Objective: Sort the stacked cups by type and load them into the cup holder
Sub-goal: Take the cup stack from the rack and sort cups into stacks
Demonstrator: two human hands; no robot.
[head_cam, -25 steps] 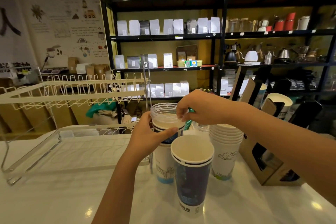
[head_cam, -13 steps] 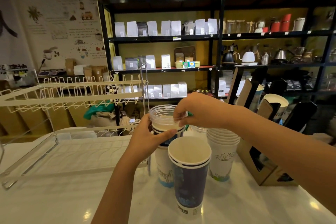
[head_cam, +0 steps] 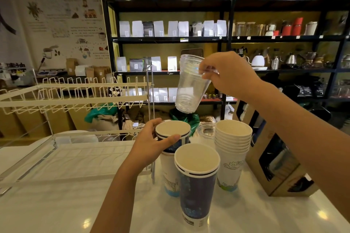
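The right hand (head_cam: 230,73) is raised above the white glossy bench (head_cam: 56,204), its forearm reaching in from the lower right. Its grip is closed on the rim of a nested stack of clear plastic cups (head_cam: 190,85), thumb and fingers pinching the rim. The clear stack hangs tilted in the air, rim up and leaning right, base pointing down and left, well above the cups on the bench.

The left hand (head_cam: 151,143) reaches in from below, wrist bent, with its grip wrapped round the top of a tall stack of paper cups (head_cam: 173,138); the thumb lies across the near side just under the rim and the fingers curl round the far side. That stack's top cups are dark blue, the lower ones white with blue print, and it stands upright on the bench.

Just in front stands a dark blue paper cup stack with a white rim (head_cam: 197,181). To the right stands a stack of white paper cups with green print (head_cam: 233,149). Behind them a clear cup rim (head_cam: 207,128) shows. A brown cardboard cup holder box (head_cam: 272,164) sits at the right. A white wire rack (head_cam: 72,96) stands at the left.
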